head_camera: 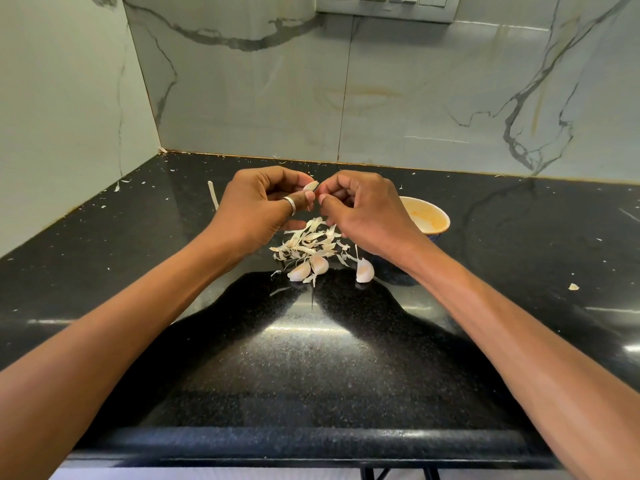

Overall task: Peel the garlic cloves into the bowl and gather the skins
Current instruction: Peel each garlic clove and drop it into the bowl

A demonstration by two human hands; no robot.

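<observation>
My left hand (258, 207), with a ring on the thumb, and my right hand (360, 211) meet above the black counter, and both pinch one garlic clove (310, 186) between their fingertips. Below them lies a pile of pale garlic skins (308, 242). Two unpeeled cloves (309, 268) sit at the pile's near edge, and a third clove (364, 270) lies just to the right. The bowl (427, 216), cream inside with orange smears, stands behind my right hand, which partly covers it. Its contents are hidden.
A long white strip (213, 195) lies left of my left hand. Small skin flecks are scattered over the counter, with a larger scrap (573, 286) at the right. Marble-patterned walls close in the back and left. The counter's front edge (311, 445) runs below my forearms.
</observation>
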